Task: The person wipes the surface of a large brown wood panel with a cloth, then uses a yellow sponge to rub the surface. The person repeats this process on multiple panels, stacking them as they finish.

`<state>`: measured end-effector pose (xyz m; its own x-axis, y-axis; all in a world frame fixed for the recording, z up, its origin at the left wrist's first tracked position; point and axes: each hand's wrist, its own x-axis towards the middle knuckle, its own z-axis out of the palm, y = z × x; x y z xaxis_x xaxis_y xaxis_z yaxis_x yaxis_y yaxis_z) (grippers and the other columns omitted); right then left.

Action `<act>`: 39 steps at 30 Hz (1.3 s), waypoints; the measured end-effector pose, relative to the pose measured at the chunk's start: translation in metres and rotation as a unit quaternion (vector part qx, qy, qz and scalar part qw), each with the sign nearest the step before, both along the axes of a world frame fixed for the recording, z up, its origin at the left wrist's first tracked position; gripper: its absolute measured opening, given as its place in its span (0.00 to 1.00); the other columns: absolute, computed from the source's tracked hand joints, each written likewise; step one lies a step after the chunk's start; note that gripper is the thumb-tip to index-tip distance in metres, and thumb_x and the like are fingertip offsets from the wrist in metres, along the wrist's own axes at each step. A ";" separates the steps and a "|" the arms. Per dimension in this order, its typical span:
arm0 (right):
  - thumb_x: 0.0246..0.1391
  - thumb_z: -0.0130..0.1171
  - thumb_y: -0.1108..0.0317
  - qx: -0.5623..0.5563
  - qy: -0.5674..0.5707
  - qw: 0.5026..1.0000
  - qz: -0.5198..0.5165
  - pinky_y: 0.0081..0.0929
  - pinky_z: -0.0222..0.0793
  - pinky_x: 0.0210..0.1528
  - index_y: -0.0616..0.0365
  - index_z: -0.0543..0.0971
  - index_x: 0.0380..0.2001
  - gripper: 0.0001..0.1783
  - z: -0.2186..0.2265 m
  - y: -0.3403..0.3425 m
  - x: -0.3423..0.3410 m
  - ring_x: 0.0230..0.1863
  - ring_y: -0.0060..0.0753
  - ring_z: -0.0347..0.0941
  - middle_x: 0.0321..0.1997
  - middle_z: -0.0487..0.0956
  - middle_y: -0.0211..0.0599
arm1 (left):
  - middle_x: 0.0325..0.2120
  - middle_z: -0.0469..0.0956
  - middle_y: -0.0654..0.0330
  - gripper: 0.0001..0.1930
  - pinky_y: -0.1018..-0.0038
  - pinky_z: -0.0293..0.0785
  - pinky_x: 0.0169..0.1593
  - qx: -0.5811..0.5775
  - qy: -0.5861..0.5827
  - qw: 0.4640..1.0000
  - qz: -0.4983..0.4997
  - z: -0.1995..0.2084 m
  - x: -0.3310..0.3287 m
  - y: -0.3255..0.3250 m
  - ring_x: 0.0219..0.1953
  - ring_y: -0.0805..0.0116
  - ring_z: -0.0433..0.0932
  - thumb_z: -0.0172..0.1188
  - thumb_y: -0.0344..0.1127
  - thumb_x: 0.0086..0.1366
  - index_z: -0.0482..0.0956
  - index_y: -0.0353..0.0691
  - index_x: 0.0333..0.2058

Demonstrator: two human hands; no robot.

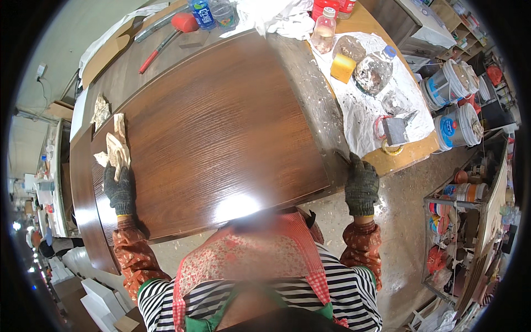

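Note:
A large glossy brown wood-grain panel [215, 133] lies before me on the work table. My left hand [118, 191], in a dark knitted glove, is at the panel's left side, its fingers closed on a crumpled cream cloth [117, 145]. Off the panel's near right corner is my right hand [362, 187], gloved alike, at the worn edge of the table. Its fingers are curled, and a thin dark shape shows by the fingertips; I cannot make out what it is. Another cream rag [100, 112] lies beyond the first.
A paint-stained white cloth [357, 122] at right bears a yellow sponge [343, 68], a blue-capped jug [374, 73] and a dark grey block [395, 131]. A red-headed mallet [166, 43] lies at the back left. Buckets [458, 127] and a loaded shelf [470, 191] stand right.

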<state>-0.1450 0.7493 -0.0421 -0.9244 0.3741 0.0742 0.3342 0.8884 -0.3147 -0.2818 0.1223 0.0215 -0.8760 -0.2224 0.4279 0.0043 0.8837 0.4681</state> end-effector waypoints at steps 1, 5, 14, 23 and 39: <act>0.54 0.55 0.74 -0.013 0.015 1.000 -0.001 0.50 0.74 0.46 0.56 0.76 0.58 0.25 0.000 -0.002 0.005 0.46 0.58 0.78 0.45 0.81 0.52 | 0.52 0.80 0.48 0.27 0.65 0.72 0.59 0.006 0.001 1.000 0.002 -0.001 0.000 -0.001 0.54 0.56 0.79 0.66 0.34 0.62 0.74 0.30 0.59; 0.65 0.53 0.77 -0.323 0.197 0.926 -0.011 0.36 0.78 0.40 0.56 0.76 0.57 0.18 0.022 -0.013 0.019 0.39 0.40 0.79 0.45 0.81 0.42 | 0.51 0.79 0.48 0.25 0.64 0.70 0.60 0.013 0.001 1.000 -0.016 -0.001 -0.002 -0.005 0.54 0.56 0.77 0.62 0.32 0.64 0.74 0.27 0.58; 0.66 0.55 0.70 -0.167 0.273 0.902 0.291 0.35 0.77 0.38 0.54 0.77 0.56 0.17 0.096 -0.063 -0.049 0.36 0.41 0.78 0.45 0.82 0.43 | 0.59 0.73 0.47 0.26 0.66 0.66 0.66 0.062 0.048 0.996 -0.034 0.000 0.001 0.013 0.61 0.56 0.72 0.63 0.31 0.66 0.71 0.33 0.62; 0.55 0.57 0.66 0.081 0.118 0.920 0.365 0.43 0.71 0.49 0.48 0.77 0.51 0.19 0.063 -0.054 -0.113 0.49 0.45 0.75 0.50 0.77 0.42 | 0.55 0.76 0.45 0.25 0.60 0.66 0.65 -0.123 -0.023 0.992 -0.018 0.011 -0.003 0.010 0.60 0.49 0.73 0.66 0.39 0.65 0.76 0.33 0.57; 0.63 0.48 0.66 0.331 0.111 0.849 0.396 0.39 0.74 0.32 0.49 0.79 0.45 0.13 0.126 -0.119 -0.095 0.36 0.41 0.77 0.35 0.77 0.39 | 0.54 0.76 0.44 0.28 0.55 0.67 0.63 -0.187 -0.051 0.981 0.006 0.017 -0.001 0.019 0.59 0.46 0.71 0.64 0.51 0.65 0.78 0.38 0.58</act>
